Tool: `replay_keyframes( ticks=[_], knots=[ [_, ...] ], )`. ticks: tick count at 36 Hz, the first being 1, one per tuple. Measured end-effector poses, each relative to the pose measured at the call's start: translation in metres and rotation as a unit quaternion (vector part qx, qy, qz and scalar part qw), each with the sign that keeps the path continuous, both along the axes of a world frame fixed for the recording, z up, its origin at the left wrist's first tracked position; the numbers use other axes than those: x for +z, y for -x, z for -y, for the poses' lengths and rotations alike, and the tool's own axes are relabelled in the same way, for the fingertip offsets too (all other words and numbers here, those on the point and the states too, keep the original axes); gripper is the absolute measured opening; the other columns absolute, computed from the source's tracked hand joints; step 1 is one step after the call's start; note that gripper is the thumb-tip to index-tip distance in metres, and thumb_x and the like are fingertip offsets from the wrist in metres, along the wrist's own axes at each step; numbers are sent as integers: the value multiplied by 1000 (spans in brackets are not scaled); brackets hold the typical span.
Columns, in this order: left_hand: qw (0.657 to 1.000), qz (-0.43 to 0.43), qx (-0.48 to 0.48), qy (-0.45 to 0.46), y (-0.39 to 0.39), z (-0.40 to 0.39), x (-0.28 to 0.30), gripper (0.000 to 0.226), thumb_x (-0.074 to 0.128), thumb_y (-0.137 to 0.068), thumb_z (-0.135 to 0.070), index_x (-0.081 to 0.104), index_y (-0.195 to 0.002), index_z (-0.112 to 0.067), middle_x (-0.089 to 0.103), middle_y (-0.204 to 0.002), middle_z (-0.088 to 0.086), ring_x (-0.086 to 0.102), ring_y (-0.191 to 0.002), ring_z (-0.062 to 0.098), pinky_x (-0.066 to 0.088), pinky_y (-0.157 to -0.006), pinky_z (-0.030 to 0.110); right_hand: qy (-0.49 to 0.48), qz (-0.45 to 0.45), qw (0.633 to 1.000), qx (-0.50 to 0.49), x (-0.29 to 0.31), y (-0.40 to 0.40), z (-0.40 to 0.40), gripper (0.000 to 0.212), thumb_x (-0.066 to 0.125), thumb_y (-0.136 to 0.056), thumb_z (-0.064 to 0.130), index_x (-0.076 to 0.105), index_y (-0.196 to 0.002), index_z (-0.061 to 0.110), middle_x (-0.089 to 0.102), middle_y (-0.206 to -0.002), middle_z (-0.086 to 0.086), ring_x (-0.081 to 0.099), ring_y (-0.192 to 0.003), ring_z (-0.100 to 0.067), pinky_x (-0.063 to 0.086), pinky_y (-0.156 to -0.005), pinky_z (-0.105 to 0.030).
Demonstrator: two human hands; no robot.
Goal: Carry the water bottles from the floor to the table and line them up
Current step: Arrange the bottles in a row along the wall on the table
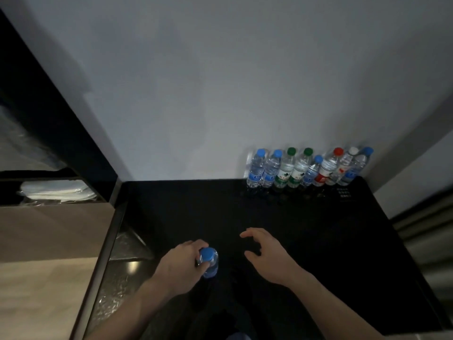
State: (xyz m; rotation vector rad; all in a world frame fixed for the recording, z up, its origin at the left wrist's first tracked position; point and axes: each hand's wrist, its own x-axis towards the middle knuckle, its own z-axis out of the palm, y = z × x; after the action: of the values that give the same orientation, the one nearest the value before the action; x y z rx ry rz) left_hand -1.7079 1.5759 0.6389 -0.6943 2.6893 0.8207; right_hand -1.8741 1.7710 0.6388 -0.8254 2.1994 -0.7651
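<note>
My left hand [182,260] grips a small clear water bottle with a blue cap [208,261] near its neck, upright over the near part of the black table [220,217]. My right hand [266,250] hovers beside it to the right, fingers spread and holding nothing. Along the wall at the table's back right stands a row of several bottles [306,169] with blue, green, red and white caps, touching side by side.
A grey wall rises behind the table. At left, a brown cabinet [49,229] holds folded white towels [56,190] on a shelf. A shiny dark floor strip [122,266] lies between cabinet and table. Curtain-like folds hang at the right edge.
</note>
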Motion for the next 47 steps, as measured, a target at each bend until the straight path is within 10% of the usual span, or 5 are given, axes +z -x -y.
replay_keyframes(
  ticks=[38,47],
  knots=[
    [991,66,57,99,89,-6,1,23,66,-90,-52,58,-98,-32,63,-88,-10,63,-78,6,58,-78,28,-11,-11,1000,20,6,63,-67,44,66,-94,31,48,-132,47,31,-153,18,37,-139,-8,38,-106,-22],
    [981,4,111,160,143,6,27,25,65,-89,-55,52,-86,-34,60,-78,-10,59,-67,5,39,-54,21,-1,-53,997,54,28,131,-65,45,65,-96,29,49,-137,39,36,-150,15,40,-136,-7,39,-111,-27]
  ],
)
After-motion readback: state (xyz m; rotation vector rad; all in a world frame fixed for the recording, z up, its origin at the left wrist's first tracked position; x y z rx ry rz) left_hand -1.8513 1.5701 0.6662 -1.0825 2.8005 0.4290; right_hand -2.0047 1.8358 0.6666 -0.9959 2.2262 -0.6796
